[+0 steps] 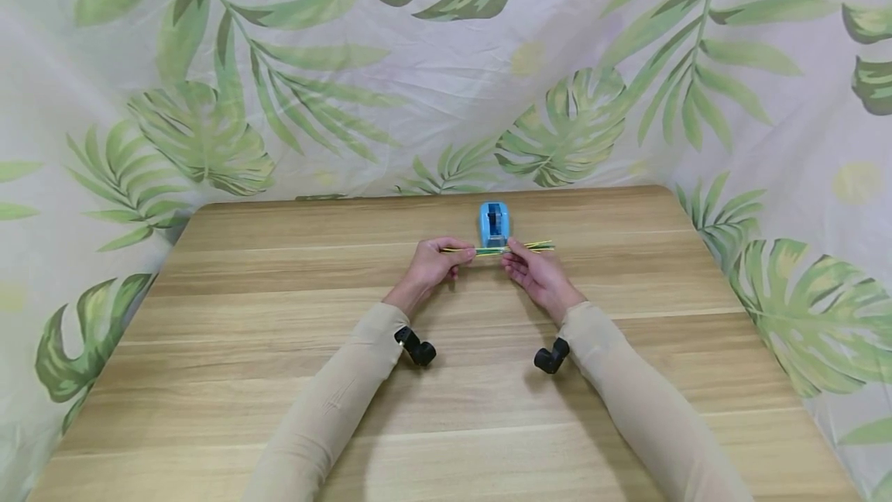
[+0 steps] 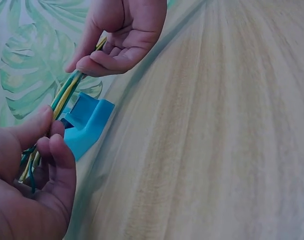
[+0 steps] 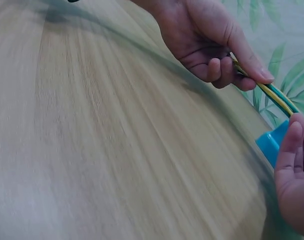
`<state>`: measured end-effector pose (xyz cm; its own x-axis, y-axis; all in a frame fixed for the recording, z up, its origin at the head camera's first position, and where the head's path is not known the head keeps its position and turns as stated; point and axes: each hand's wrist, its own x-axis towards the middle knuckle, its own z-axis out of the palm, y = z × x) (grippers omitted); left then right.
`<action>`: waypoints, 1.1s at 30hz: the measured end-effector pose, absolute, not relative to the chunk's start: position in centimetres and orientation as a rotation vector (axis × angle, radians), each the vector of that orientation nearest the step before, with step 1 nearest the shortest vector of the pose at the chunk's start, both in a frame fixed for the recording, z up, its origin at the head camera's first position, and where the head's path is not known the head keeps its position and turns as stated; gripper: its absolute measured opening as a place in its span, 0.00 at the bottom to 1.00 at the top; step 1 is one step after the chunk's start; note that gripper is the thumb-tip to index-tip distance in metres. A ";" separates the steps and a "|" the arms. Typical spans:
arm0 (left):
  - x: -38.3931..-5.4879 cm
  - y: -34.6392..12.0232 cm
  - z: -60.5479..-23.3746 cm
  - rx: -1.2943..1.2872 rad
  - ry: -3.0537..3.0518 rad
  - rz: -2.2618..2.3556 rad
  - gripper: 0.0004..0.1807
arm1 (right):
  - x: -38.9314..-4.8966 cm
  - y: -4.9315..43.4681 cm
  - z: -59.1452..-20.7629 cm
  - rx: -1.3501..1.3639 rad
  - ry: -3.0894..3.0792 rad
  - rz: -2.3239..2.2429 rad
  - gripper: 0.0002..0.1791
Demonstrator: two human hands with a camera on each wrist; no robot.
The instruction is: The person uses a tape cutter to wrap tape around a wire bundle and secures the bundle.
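Observation:
A thin bundle of green and yellow wires [image 1: 488,252] stretches level between the two hands, just above the table. My left hand [image 1: 432,263] pinches its left part between thumb and fingers; loose wire ends [image 2: 29,172] stick out in the left wrist view. My right hand [image 1: 542,276] pinches the bundle further right, and wire ends fan out past the thumb. A small pale patch shows on the wires by the right fingertips; what it is I cannot tell. Right behind the bundle stands a light blue tape dispenser [image 1: 484,221], touched by neither hand.
The wood-grain table [image 1: 446,440] has its back edge just behind the dispenser. A leaf-patterned cloth [image 1: 446,68] hangs behind and at both sides. Small black cameras [image 1: 416,347] are strapped to both wrists over beige sleeves [image 1: 334,401].

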<state>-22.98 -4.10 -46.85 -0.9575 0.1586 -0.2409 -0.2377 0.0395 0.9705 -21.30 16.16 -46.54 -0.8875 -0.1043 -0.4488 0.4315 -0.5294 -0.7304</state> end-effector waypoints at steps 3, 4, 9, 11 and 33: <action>-23.0 -4.1 -46.9 -0.057 2.061 1.968 0.20 | -21.3 16.5 -46.6 0.474 1.345 -2.449 0.13; -23.0 -4.1 -47.0 -0.062 2.058 1.965 0.21 | -21.3 16.6 -46.6 0.457 1.355 -2.446 0.12; -23.1 -4.2 -47.0 -0.152 2.021 1.962 0.25 | -21.2 17.0 -46.9 0.375 1.434 -2.422 0.09; -23.0 -4.3 -46.8 -0.189 1.998 1.946 0.27 | -21.2 17.1 -47.0 0.341 1.459 -2.414 0.10; -23.3 -3.8 -46.9 -0.190 1.827 2.062 0.13 | -21.6 18.0 -48.0 0.217 1.476 -2.391 0.15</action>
